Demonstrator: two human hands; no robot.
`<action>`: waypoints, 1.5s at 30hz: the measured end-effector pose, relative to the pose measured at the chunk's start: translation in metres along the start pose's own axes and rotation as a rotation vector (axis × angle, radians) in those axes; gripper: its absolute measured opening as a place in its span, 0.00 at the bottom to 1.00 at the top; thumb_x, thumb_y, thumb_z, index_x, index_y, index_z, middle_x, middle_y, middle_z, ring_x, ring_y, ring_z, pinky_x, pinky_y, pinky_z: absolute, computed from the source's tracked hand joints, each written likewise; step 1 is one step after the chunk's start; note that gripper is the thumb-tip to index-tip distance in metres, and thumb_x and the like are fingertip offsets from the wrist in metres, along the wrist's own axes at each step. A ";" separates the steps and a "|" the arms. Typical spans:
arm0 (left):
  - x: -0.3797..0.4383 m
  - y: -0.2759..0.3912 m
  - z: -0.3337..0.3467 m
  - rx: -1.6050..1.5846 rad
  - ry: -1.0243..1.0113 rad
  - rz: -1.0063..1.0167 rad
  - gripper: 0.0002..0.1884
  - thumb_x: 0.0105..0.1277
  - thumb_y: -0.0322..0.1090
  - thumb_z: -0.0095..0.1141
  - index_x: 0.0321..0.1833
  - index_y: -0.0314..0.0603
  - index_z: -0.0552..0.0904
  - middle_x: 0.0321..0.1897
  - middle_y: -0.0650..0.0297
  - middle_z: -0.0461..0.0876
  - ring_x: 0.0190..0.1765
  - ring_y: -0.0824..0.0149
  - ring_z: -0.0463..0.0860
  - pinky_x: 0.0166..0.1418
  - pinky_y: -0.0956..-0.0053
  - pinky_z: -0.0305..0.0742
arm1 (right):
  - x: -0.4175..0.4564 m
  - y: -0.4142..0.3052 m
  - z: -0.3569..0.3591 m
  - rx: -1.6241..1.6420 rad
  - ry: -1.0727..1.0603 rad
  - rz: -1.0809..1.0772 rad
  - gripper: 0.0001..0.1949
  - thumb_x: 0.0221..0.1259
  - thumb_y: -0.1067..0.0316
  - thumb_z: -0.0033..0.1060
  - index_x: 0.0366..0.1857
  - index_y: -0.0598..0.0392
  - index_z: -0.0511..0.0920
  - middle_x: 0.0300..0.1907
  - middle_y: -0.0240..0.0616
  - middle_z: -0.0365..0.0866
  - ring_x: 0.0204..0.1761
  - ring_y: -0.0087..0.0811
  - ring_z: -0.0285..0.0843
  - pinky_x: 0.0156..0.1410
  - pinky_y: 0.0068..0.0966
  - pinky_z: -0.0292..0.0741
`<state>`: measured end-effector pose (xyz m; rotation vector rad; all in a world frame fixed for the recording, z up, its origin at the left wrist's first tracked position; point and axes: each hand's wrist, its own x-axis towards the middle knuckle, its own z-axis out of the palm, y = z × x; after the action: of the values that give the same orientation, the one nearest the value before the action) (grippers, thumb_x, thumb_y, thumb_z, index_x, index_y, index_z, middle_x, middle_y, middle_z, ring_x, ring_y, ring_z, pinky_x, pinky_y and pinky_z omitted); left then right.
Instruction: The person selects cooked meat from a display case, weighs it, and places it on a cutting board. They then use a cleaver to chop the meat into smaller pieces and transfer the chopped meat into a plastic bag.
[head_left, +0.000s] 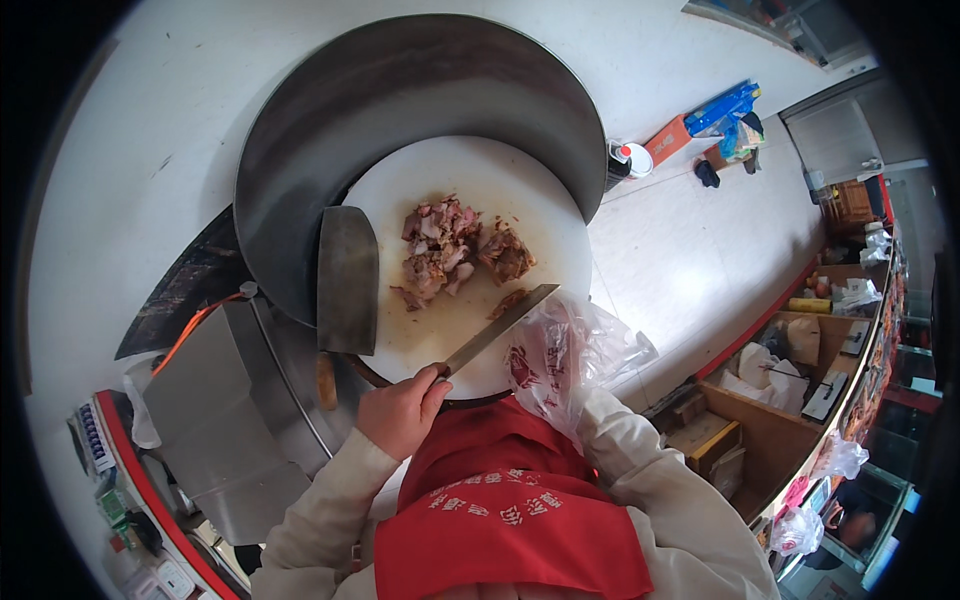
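My left hand (401, 411) grips a knife (499, 332), its narrow blade slanting up and right over the round white cutting board (551, 187). The blade tip lies close to a small browned piece of meat (508, 302). A clear plastic bag (555, 352) with red print covers my right hand (553, 330) at the board's right front edge; its fingers are hard to make out through the film. Chopped meat (439, 240) is heaped mid-board, beside a darker browned chunk (508, 255). A broad cleaver (347, 281) rests along the board's left edge, its wooden handle pointing towards me.
A tall curved metal guard (420, 82) wraps around the board's far side. Stainless steel panels (225, 420) stand at left. To the right, open wooden compartments (780, 442) hold bags and papers. A dark bottle (619, 161) and a box (671, 139) stand by the wall.
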<state>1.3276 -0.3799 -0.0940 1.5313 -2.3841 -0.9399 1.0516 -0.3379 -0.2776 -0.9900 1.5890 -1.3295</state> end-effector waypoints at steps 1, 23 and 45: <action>0.002 0.002 -0.002 0.014 -0.007 0.006 0.13 0.77 0.45 0.58 0.57 0.50 0.84 0.28 0.57 0.87 0.31 0.50 0.87 0.32 0.57 0.79 | -0.001 0.003 0.005 -0.049 0.016 -0.025 0.17 0.78 0.65 0.53 0.62 0.63 0.76 0.55 0.46 0.83 0.53 0.36 0.85 0.60 0.31 0.83; 0.026 0.017 0.014 0.136 -0.125 -0.056 0.15 0.77 0.48 0.56 0.58 0.50 0.81 0.25 0.58 0.86 0.28 0.51 0.86 0.31 0.56 0.78 | 0.015 0.007 0.017 -0.242 0.048 -0.151 0.13 0.76 0.66 0.56 0.57 0.57 0.79 0.48 0.39 0.84 0.48 0.32 0.85 0.50 0.31 0.81; 0.023 -0.016 0.014 -0.051 -0.056 -0.071 0.15 0.79 0.49 0.53 0.54 0.49 0.84 0.27 0.53 0.85 0.31 0.45 0.86 0.34 0.51 0.77 | 0.018 -0.053 0.006 -0.624 0.004 -0.273 0.16 0.61 0.64 0.67 0.53 0.53 0.81 0.46 0.49 0.82 0.49 0.57 0.81 0.52 0.47 0.78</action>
<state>1.3233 -0.3982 -0.1185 1.6010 -2.3377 -1.0638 1.0541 -0.3638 -0.2279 -1.6246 1.9756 -1.0109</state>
